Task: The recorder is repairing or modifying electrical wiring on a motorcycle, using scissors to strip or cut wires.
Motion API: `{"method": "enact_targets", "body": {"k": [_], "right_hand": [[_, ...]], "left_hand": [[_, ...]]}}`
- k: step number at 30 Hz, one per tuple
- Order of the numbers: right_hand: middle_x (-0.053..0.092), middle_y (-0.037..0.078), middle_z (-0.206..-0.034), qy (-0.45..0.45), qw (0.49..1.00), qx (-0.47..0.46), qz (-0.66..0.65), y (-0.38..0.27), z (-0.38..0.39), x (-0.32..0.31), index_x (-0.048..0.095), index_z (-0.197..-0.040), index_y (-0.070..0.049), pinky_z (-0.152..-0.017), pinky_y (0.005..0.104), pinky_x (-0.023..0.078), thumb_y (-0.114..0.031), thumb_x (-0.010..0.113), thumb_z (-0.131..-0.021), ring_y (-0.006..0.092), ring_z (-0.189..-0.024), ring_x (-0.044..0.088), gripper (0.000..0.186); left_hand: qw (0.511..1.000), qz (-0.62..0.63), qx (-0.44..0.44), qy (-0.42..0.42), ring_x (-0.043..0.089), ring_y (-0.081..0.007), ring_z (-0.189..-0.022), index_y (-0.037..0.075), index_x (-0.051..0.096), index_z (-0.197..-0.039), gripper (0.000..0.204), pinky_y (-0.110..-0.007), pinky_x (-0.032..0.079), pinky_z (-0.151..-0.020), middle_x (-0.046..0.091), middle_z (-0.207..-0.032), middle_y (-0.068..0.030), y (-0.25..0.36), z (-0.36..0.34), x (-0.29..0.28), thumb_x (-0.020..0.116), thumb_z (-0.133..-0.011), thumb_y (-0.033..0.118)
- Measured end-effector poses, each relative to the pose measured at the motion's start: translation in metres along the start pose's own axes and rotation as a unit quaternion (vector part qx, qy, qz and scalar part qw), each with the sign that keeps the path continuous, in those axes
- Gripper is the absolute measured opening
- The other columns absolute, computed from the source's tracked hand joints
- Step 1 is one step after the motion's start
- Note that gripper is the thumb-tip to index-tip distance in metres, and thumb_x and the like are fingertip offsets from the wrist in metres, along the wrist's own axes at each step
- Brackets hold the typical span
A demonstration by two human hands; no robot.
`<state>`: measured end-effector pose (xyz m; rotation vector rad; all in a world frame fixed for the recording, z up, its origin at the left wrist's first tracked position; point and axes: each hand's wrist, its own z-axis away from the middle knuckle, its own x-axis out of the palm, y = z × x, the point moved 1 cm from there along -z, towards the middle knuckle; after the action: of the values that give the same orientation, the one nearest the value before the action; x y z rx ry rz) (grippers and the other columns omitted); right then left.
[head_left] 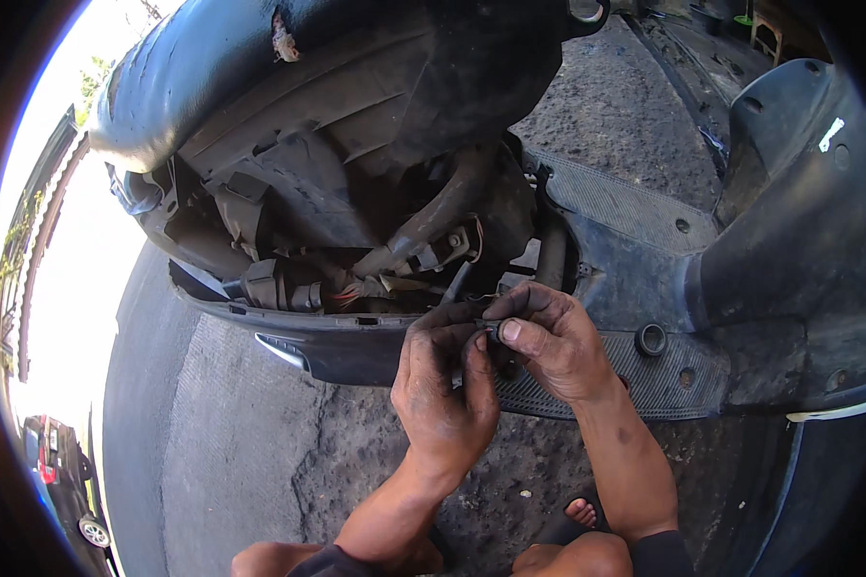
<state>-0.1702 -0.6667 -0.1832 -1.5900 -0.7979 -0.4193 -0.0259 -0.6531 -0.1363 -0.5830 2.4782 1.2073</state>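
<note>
My left hand (445, 370), smudged with black grease, has its fingers closed on a small black part (496, 337). From the other side my right hand (558, 341) pinches the same part between thumb and forefinger. Its exact kind is hidden by the fingers. Both hands are just in front of the opened body of a scooter (356, 341), under its raised black seat (221, 77). Inside the bay are a thick frame tube (443, 212), a bundle of thin wires (361, 290) and a dark connector or housing (274, 286).
A black ring-shaped cap (650, 339) lies on the ribbed footboard (606, 370) at the right. The front leg shield (799, 250) rises beyond it. Below is rough asphalt (250, 413), with my sandalled foot (582, 514) near the lower edge. A parked car (63, 471) stands far left.
</note>
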Motion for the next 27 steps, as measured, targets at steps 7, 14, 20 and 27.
{"method": "enact_targets", "body": {"k": [7, 14, 20, 27], "right_hand": [[0.068, 0.006, -0.101, 0.045, 0.998, -0.019, 0.034, 0.002, 0.005, 0.005, 0.066, -0.108, 0.002, -0.087, 0.0256, 0.054, -0.006, 0.067, -0.093, 0.0102, -0.094, 0.064, 0.018], [0.069, 0.006, -0.101, 0.058, 0.996, -0.024, 0.055, 0.004, 0.006, 0.004, 0.067, -0.108, 0.002, -0.084, 0.0233, 0.053, -0.006, 0.068, -0.092, 0.0091, -0.092, 0.064, 0.018], [0.069, 0.006, -0.1, 0.059, 0.998, -0.025, -0.001, 0.007, 0.004, -0.001, 0.068, -0.108, 0.002, -0.084, 0.0235, 0.054, -0.009, 0.069, -0.092, 0.0105, -0.091, 0.065, 0.019], [0.07, 0.008, -0.103, 0.066, 0.996, -0.049, 0.02, 0.008, 0.009, -0.005, 0.068, -0.115, 0.002, -0.091, 0.027, 0.055, -0.011, 0.068, -0.095, 0.0131, -0.099, 0.067, 0.024]], "left_hand": [[1.0, -0.016, 0.006, 0.014, 0.072, -0.0296, -0.083, -0.002, 0.06, -0.1, 0.016, -0.035, 0.057, -0.072, 0.068, -0.102, -0.0167, 0.002, 0.005, 0.003, 0.068, -0.087, -0.002], [0.999, 0.021, -0.042, 0.022, 0.072, -0.0274, -0.079, -0.001, 0.063, -0.101, 0.014, -0.032, 0.055, -0.07, 0.07, -0.09, -0.0148, -0.004, 0.002, 0.003, 0.068, -0.088, -0.002], [0.996, 0.07, -0.041, 0.048, 0.072, -0.0237, -0.081, -0.001, 0.065, -0.099, 0.011, -0.031, 0.056, -0.07, 0.07, -0.092, -0.0146, -0.006, 0.005, 0.006, 0.07, -0.088, -0.002], [0.996, 0.049, -0.028, 0.063, 0.072, -0.0234, -0.085, -0.002, 0.066, -0.099, 0.016, -0.031, 0.058, -0.073, 0.071, -0.098, -0.0147, -0.008, 0.014, 0.014, 0.074, -0.085, -0.003]]}}
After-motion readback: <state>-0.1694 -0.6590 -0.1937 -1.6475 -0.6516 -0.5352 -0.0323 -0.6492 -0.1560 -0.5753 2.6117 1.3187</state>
